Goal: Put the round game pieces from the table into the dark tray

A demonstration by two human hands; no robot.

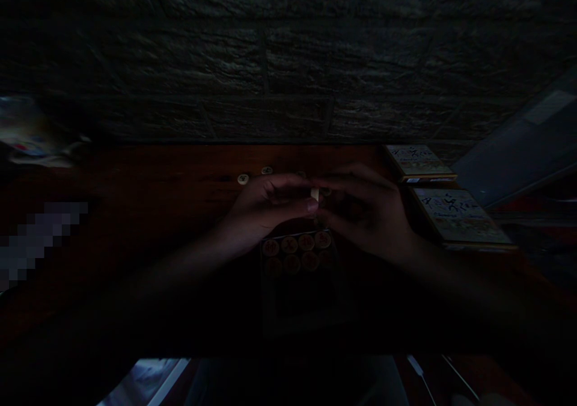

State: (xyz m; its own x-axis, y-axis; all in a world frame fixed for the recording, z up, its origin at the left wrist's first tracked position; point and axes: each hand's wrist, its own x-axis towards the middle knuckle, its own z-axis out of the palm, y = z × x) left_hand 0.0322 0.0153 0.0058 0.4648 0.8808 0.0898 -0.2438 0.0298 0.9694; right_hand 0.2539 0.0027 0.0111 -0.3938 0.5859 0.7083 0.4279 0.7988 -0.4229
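A pale round Chinese chess piece, seen edge-on, is pinched between the thumb and fingers of my left hand. From the other side, my right hand closes its thumb and fingertips on the same piece. Just below my hands lies an open box with two rows of chess pieces at its far end, among them a red-marked piece. Beyond my left hand, a loose piece and another piece rest on the table. More pieces are partly hidden behind my fingers.
Two printed boxes, a farther box and a nearer box, lie on the table's right. A stone-patterned wall closes off the back. A crumpled bag sits far left. The scene is very dark.
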